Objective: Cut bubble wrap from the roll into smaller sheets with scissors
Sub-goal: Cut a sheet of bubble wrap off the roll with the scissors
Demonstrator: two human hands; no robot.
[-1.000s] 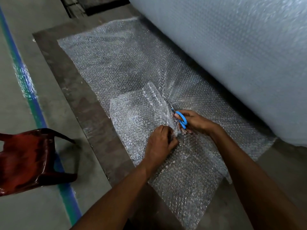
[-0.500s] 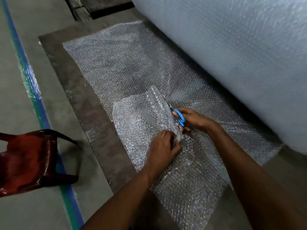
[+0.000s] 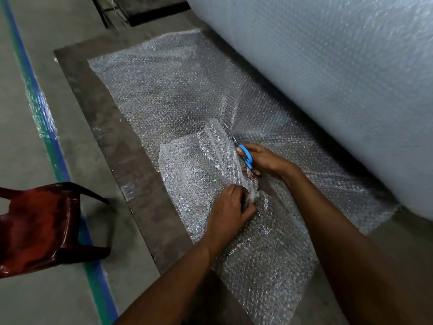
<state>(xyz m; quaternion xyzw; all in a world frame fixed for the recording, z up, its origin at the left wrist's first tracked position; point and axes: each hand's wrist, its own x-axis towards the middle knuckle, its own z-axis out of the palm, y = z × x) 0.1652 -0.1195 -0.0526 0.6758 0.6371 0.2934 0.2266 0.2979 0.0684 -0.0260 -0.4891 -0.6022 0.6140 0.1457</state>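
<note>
We see a big roll [image 3: 339,73] of bubble wrap lying along the right side of the view, with a long sheet [image 3: 168,90] pulled off it and spread flat over a dark mat [image 3: 131,160] on the grey floor [image 3: 28,31]. Our right hand [image 3: 264,160] grips the blue-handled scissors [image 3: 244,154], fingers curled through the handle loops, and the blades point away from us into the wrap near the middle of the sheet; we cannot tell how far the blades are parted, as they are thin and partly hidden by plastic. Just to the left of the blades, a flap [image 3: 199,165] of cut wrap is folded up and over, standing in a ridge beside the scissors. Our left hand [image 3: 230,209] pinches the near edge of that flap, fingers bunched round a gathered bit of plastic, close to the right hand but not touching it. More wrap lies flat under our forearms, reaching toward us. At the left, a red plastic chair [image 3: 39,221] stands on the floor, straddling a blue and green painted stripe [image 3: 42,109] that runs along the floor well apart from the sheet.
</note>
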